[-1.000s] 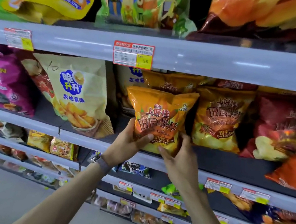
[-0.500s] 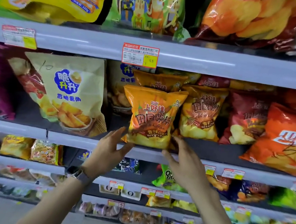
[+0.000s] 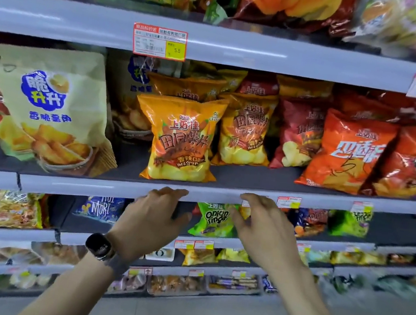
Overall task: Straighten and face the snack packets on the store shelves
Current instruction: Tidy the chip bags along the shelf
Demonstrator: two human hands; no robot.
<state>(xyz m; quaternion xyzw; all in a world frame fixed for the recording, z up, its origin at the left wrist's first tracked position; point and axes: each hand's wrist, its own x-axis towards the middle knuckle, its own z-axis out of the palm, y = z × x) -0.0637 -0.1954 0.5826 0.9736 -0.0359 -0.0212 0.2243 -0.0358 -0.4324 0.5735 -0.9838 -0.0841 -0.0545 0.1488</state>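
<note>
Left hand hangs loose-fingered and empty by the grey metal shelf lip; right hand beside it, fingers spread, empty too; above them the orange crinkly crisp packet stands upright, face forward, at the shelf's front edge, touching neither hand.

A price tag on the upper shelf edge reads 5.5. The orange chip packet carries "Oishi", 上好佳, 田园薯片 and "Hot & Spicy". The cream bag shows 脆升升 and 香脆薯角, plus a handwritten 10. A green packet below says "Onion rings".
</note>
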